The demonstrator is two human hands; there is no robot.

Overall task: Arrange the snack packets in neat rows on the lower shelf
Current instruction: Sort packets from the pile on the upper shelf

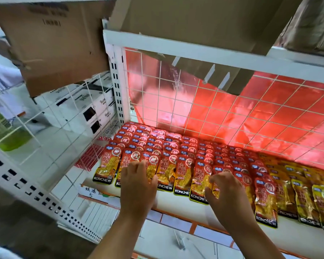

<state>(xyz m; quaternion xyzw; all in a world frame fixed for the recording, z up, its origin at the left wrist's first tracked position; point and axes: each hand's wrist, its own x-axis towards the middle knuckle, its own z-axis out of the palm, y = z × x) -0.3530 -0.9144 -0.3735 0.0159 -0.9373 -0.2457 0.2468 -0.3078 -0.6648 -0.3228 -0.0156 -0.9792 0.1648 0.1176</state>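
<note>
Two hands are set on the red packets (165,146) lying in rows on the lower shelf (178,204).
The left hand (137,184) is laid palm-down on the front row near the left end, its fingers straight and released, pressed flat on the packets. The right hand (228,195) is arched like a claw, with curled fingers (218,177) and thumb pinching the edge of a front packet (199,182). Yellow packets (303,199) are laid just to the right.
</note>
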